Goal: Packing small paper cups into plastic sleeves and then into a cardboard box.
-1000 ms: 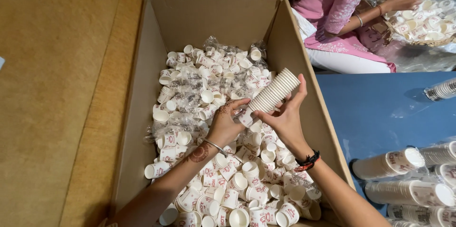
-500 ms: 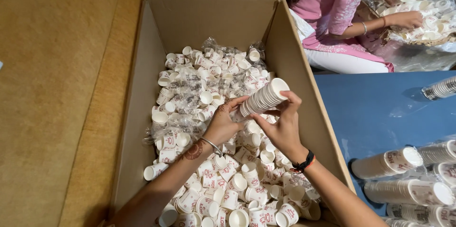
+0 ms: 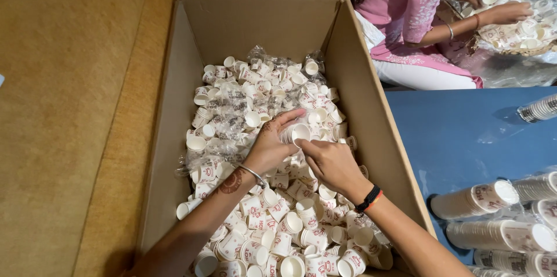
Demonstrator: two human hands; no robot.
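Note:
A large cardboard box (image 3: 174,138) holds a heap of several small white paper cups (image 3: 243,109) with red print, some lying on crumpled clear plastic. My left hand (image 3: 268,148) wraps around a short nested stack of cups (image 3: 295,134), whose open mouth faces up at me, low over the heap. My right hand (image 3: 332,164), with a black and orange wristband, has its fingertips against the lower side of that same stack. My left wrist carries a thin metal bangle.
A person in pink (image 3: 406,16) sits beyond the box's far right corner, handling cups over a basket (image 3: 522,39) lined with plastic. On the blue mat (image 3: 464,138) at right lie long sleeved stacks of cups (image 3: 493,233). Brown carpet (image 3: 69,109) lies left.
The stack was held up and tilted toward the box's right wall. Both my hands have brought it down and leftward onto the heap, with its mouth turned up.

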